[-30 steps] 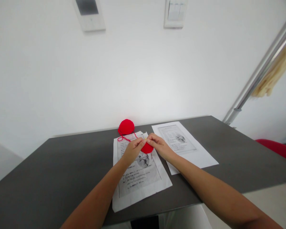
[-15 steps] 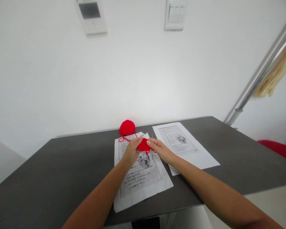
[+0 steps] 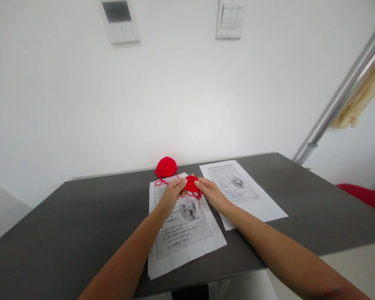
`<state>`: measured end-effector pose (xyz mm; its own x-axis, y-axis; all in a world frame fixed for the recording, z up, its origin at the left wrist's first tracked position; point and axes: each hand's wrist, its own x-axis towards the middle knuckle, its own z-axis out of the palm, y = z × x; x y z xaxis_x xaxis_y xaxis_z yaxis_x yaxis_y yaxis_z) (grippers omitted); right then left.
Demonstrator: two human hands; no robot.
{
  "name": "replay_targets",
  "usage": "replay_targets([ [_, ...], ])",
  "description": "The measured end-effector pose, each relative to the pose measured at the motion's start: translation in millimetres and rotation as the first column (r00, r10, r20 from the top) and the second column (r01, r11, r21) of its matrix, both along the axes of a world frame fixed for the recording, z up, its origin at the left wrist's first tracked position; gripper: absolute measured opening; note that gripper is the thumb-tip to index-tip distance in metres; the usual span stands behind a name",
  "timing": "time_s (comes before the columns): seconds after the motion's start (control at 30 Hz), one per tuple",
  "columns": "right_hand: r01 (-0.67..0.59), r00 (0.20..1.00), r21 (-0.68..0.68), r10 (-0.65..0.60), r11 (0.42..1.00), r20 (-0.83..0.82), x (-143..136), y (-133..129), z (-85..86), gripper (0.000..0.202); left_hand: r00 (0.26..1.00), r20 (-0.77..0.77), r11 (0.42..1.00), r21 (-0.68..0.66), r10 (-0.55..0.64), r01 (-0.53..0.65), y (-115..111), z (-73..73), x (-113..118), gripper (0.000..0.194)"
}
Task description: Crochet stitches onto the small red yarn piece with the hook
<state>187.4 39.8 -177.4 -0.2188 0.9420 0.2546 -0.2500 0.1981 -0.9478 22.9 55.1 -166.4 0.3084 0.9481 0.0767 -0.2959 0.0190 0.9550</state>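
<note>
Red piece (image 3: 192,183) — seemingly knitted, between left hand (image 3: 173,193) and right hand (image 3: 211,193), pinched by both.

red piece (image 3: 192,183): higher | red strands (image 3: 194,194): now hanging below it | left fingers (image 3: 179,184), right fingers (image 3: 203,183): farther apart

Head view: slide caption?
Left hand and right hand hold a red yarn piece over a printed sheet, yarn ball behind.

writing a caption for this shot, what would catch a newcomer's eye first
First, probably the red piece, pinched between the left hand and the right hand above a printed sheet. Next, the red yarn ball at the dark table's far edge, by the white wall. A second sheet lies to the right.
</note>
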Motion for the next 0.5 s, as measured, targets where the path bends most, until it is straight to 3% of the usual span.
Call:
replay_targets([
  [0.13,-0.061,0.996,-0.032,0.058,0.998,-0.074,-3,-2,0.6,0.040,0.999,-0.030,0.999,0.038,0.015,-0.014,0,-1.6,1,0.034],
  [0.27,-0.096,0.990,-0.039,0.091,0.995,-0.112,-5,-3,0.9,0.040,0.999,0.034,1.000,0.020,0.005,-0.006,-7,2.3,11,0.044],
  [0.5,0.000,1.000,0.001,0.000,1.000,-0.029,-4,-3,-0.8,0.038,0.998,0.017,0.998,-0.005,-0.065,0.065,-10,6.7,10,0.051],
])
